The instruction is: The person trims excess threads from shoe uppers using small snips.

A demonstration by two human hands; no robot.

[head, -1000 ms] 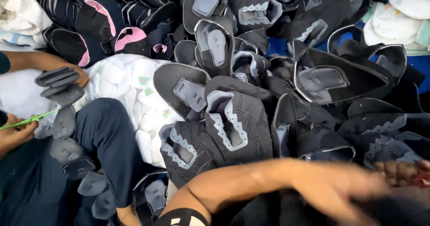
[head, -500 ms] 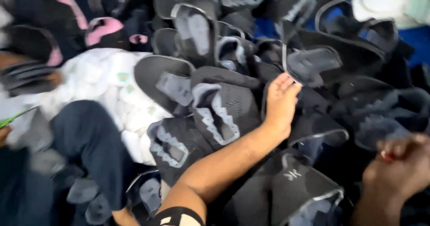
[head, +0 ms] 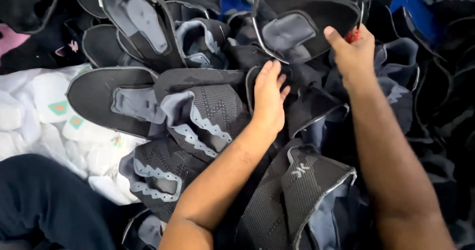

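Both hands, left hand (head: 268, 97) and right hand (head: 352, 52), touch piled black shoe uppers (head: 208, 111).

Both forearms bare, no sleeves in view, no watch or gloves. Left hand (head: 268, 99) & right hand (head: 353, 52) bare, nails short. Dark navy trouser leg (head: 47, 200) at lower left, plain fabric, no markings seen.

Head view — steeply downward, close
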